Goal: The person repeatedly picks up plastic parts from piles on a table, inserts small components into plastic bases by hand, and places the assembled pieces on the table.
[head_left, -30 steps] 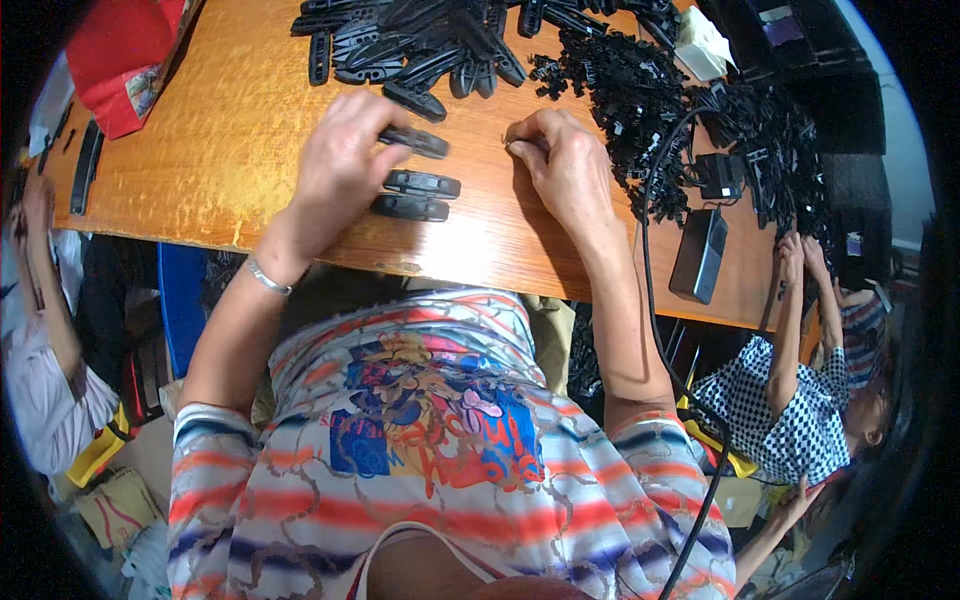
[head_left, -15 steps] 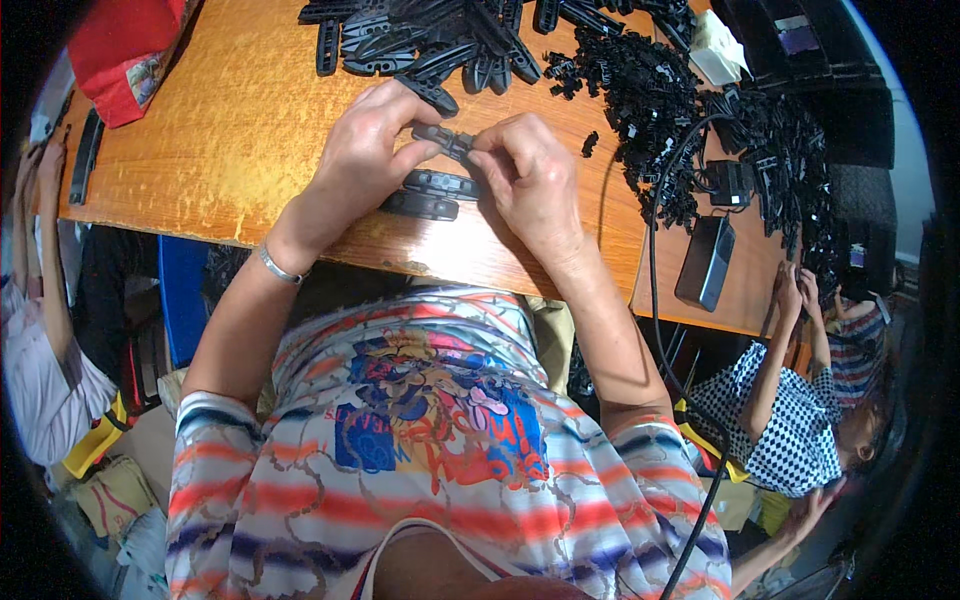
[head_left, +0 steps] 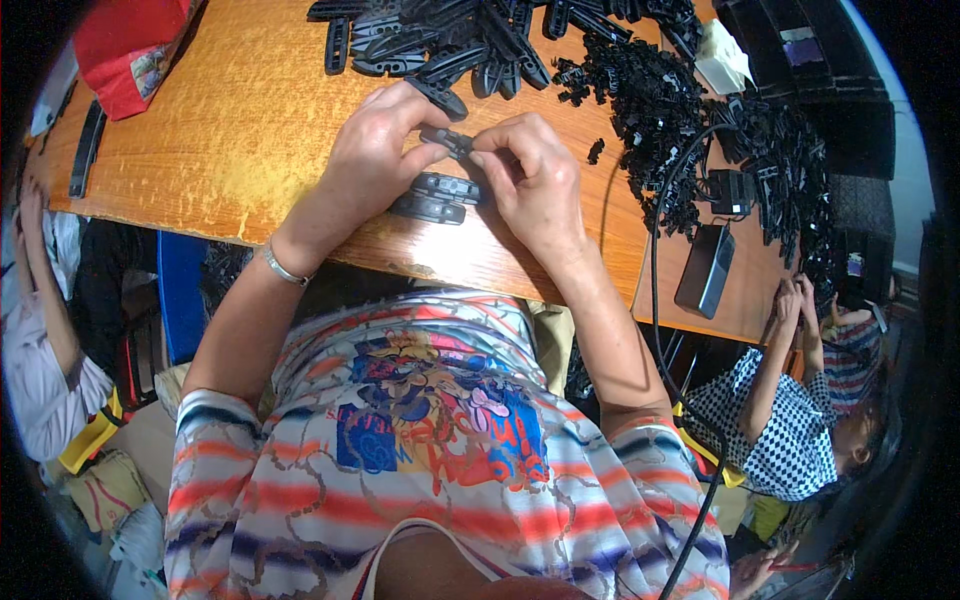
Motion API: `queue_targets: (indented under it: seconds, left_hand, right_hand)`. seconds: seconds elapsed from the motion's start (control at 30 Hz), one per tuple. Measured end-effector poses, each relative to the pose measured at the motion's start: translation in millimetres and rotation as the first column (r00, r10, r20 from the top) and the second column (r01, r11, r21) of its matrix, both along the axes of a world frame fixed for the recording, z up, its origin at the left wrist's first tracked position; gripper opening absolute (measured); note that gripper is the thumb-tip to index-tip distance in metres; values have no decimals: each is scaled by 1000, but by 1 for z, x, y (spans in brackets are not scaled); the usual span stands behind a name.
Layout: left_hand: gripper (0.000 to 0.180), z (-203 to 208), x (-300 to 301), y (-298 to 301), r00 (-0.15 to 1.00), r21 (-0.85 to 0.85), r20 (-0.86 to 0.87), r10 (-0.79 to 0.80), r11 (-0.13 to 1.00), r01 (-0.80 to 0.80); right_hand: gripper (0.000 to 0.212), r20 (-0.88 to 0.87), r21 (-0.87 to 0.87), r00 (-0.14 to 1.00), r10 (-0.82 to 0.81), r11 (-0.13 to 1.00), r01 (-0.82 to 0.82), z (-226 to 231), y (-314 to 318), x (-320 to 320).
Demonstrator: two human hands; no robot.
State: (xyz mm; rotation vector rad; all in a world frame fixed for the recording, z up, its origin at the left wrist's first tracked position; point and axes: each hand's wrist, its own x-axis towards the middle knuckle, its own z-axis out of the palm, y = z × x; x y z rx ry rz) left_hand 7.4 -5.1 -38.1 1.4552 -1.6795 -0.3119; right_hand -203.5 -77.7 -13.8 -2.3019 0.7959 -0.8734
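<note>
Both hands meet over the wooden table (head_left: 250, 130) and hold one long black plastic part (head_left: 447, 139) between their fingertips. My left hand (head_left: 375, 150) pinches its left end; my right hand (head_left: 530, 175) grips its right end. Just below the hands two more black plastic parts (head_left: 432, 198) lie side by side near the table's front edge. A silver bracelet (head_left: 279, 265) is on my left wrist.
A pile of long black parts (head_left: 440, 40) lies at the table's far side, and a heap of small black pieces (head_left: 660, 100) at the right. A dark phone (head_left: 706, 270) with a black cable (head_left: 655, 250), a red bag (head_left: 125, 45) far left. A person in a checked top (head_left: 790, 430) sits at right, another at left.
My hands came together from flat on the table, lifted one black part off it, and now hold it between both sets of fingertips. The view has shifted slightly.
</note>
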Motion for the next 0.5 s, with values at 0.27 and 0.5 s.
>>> queue_targets:
  seconds: [0.27,0.5]
  left_hand:
    - [21,-3,0,0,1000,-45,0,6,999,-6]
    - [25,-3,1,1,1000,-7,-14,-2,1000,1]
  right_hand:
    - [12,3,-50,1000,28,998,-28,-1,0,11]
    - [11,-53,-89,997,56,994,-60,0,-6,12]
